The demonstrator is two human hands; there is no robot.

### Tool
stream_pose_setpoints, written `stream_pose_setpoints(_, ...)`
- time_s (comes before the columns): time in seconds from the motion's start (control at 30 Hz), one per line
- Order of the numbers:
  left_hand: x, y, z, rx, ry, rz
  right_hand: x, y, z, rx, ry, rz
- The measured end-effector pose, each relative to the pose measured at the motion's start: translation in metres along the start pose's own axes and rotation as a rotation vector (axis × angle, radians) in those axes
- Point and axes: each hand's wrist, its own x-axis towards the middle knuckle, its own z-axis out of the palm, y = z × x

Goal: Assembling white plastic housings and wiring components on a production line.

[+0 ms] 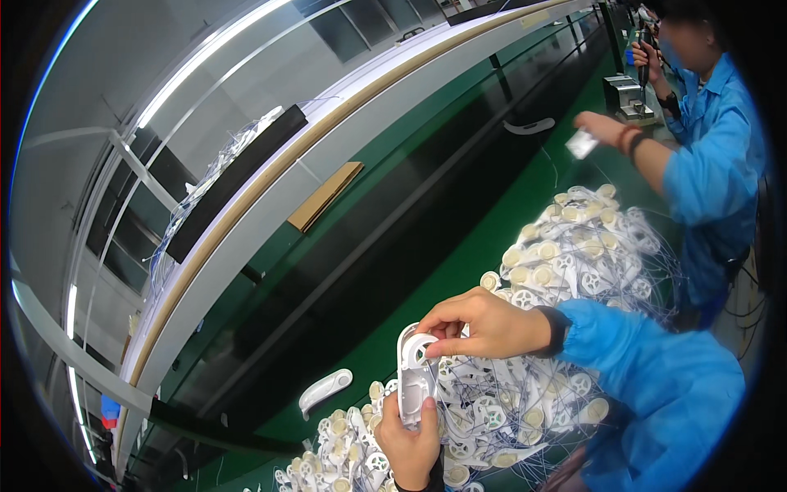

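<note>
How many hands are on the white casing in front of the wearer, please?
2: the left hand at the lower end of the white casing, the right hand at its upper end.

You're in a factory workshop: similar white parts (557,266) lie heaped beneath your fingers (447,313). Well beyond them, a blue-clad co-worker (713,148) shares your long green bench (471,254).

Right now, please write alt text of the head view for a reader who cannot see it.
A person's left hand holds the lower end of a white shell while the right hand grasps its upper end, in front of a heap of white wired parts. A co-worker in blue is nearby.
</note>
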Motion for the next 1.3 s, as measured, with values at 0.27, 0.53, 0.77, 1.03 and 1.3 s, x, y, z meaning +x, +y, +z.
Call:
stream_pose_setpoints(0.27, 0.0, 0.001, 0.001, 0.064, 0.084, 0.025, -0.001, 0.0, 0.003, -0.004, 0.015, -0.007)
stream_pose_setpoints(0.53, 0.003, 0.003, -0.002, 0.182, 0.228, 0.2, -0.001, -0.004, 0.003, -0.143, 0.025, 0.018)
stream_pose_setpoints(0.77, 0.008, -0.004, 0.004, 0.155, 0.231, 0.241, 0.001, 0.005, 0.0, -0.152, 0.022, -0.084)
stream_pose_setpoints(1.03, 0.0, -0.002, 0.002, 0.113, 0.123, 0.043, 0.001, 0.008, 0.0, 0.073, -0.111, 0.083)
stream_pose_setpoints(1.3, 0.001, 0.006, 0.0, 0.099, 0.068, 0.038, 0.001, 0.005, -0.002, 0.161, -0.135, 0.118)
